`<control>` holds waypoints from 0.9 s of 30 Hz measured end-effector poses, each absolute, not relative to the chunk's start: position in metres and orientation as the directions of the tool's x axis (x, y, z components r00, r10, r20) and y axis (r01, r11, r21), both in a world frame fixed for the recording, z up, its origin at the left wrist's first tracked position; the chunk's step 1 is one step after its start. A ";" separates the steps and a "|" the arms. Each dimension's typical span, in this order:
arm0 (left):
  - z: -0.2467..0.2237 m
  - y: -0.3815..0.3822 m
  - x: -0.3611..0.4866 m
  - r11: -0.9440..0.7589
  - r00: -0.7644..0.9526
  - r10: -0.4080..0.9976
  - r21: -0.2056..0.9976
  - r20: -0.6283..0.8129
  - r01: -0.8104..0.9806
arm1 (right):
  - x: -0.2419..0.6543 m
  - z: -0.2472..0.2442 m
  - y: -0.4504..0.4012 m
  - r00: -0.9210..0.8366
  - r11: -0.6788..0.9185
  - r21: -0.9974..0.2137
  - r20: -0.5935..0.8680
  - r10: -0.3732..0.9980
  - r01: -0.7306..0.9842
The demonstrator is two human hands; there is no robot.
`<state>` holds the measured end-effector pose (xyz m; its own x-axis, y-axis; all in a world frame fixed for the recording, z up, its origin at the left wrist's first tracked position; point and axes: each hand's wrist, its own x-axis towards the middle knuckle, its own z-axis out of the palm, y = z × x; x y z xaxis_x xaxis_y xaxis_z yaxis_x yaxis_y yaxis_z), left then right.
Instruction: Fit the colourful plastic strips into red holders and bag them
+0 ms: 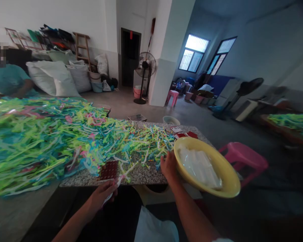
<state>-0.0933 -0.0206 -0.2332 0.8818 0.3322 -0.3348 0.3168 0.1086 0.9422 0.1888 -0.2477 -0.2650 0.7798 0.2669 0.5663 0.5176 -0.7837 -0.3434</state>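
My left hand is closed around a small bundle of thin plastic strips, white, pink and yellow-green. The bundle's upper ends fan out above the table's front edge, and a white part hangs below the fingers. Just beyond the left hand lies a dark red tray with round dimples. My right hand is at the near edge of the loose strip pile, fingers apart, beside the yellow basin. White plastic-wrapped bundles lie in the basin.
A big heap of green and blue strips covers the speckled table's left side. Red cards lie behind the basin. A pink stool stands right, a standing fan further back. Another person sits far left.
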 end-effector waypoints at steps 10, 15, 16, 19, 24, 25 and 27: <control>-0.243 -0.016 -0.092 0.070 0.893 0.291 0.938 -0.345 0.339 | 0.153 -0.277 -0.212 0.792 -0.807 -0.177 0.393 0.467 0.564; -0.245 -0.016 -0.093 0.063 0.896 0.300 0.944 -0.328 0.324 | 0.173 -0.272 -0.236 0.741 -0.752 -0.226 0.484 0.465 0.619; -0.243 -0.017 -0.093 0.060 0.898 0.299 0.946 -0.322 0.319 | 0.180 -0.270 -0.242 0.755 -0.772 -0.232 0.495 0.430 0.592; -0.238 -0.018 -0.093 0.065 0.898 0.296 0.945 -0.325 0.321 | 0.200 -0.266 -0.255 0.805 -0.832 -0.217 0.461 0.374 0.510; -0.245 -0.016 -0.093 0.059 0.896 0.295 0.942 -0.333 0.331 | 0.223 -0.255 -0.256 0.858 -0.872 -0.139 0.304 0.414 0.470; -0.248 -0.015 -0.093 0.048 0.897 0.293 0.942 -0.331 0.332 | 0.226 -0.252 -0.254 0.866 -0.877 -0.121 0.268 0.422 0.464; -0.254 -0.012 -0.093 0.026 0.898 0.293 0.942 -0.328 0.335 | 0.231 -0.245 -0.250 0.882 -0.885 -0.107 0.197 0.428 0.454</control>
<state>-0.0933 -0.0124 -0.2544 0.8983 0.2925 -0.3279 0.3352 0.0263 0.9418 0.2307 -0.2497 -0.2448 0.8818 0.4284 0.1970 0.4537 -0.8847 -0.1070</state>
